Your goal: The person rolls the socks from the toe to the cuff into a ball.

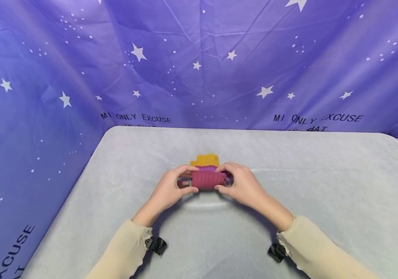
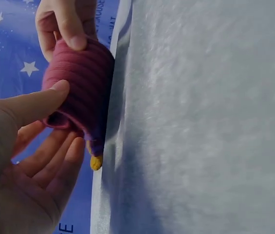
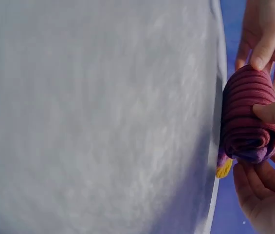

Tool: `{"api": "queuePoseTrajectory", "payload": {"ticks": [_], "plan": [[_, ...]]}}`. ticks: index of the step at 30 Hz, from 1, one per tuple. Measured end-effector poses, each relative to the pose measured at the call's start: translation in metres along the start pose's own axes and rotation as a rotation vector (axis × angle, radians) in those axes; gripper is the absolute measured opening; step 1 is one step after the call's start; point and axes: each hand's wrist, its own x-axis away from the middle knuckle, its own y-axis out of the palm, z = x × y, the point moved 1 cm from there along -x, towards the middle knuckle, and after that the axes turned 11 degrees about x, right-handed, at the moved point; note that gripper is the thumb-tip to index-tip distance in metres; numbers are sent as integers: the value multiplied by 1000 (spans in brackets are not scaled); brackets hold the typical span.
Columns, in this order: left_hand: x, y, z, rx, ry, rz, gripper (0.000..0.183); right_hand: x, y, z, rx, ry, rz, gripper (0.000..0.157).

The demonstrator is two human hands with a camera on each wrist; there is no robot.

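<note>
A maroon ribbed sock [image 1: 207,180], wound into a thick roll, lies across the middle of the table between both hands. Its unrolled tail turns purple and ends in a yellow part [image 1: 208,159] flat on the far side. My left hand [image 1: 169,188] holds the roll's left end, thumb on the near face and fingers behind it. At the other end my right hand [image 1: 245,188] grips it the same way. The coiled layers of the roll [image 3: 249,141] show in the right wrist view. In the left wrist view, the left thumb [image 2: 57,95] presses the ribbed surface.
A pale grey cloth covers the table [image 1: 115,201], with a slight crease near the roll. Purple-blue curtain fabric [image 1: 199,77] with white stars and lettering hangs behind and to both sides. Black wrist devices [image 1: 158,245] sit at the cream sleeves [image 1: 123,248].
</note>
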Motion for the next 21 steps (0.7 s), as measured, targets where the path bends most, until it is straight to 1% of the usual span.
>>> {"api": "queuePoseTrajectory", "payload": {"ticks": [4,6,8,12,16,18,21], "plan": [[7,1,3,0,36,16,52,5,-1,0,-151,58,-21,37],[10,1,3,-11,41,35,49,7,0,0,-205,76,-29,36],[12,2,3,-22,33,53,43,8,1,0,-245,90,-45,35],[15,4,-3,-44,-29,89,31,10,4,2,-294,131,-98,31],[9,5,-6,-84,-102,124,25,5,6,4,-316,200,-130,28],[5,5,-5,-134,-146,138,23,1,6,5,-299,235,-136,27],[-4,3,-3,-215,-214,137,23,-7,7,6,-236,252,-132,27]]}}
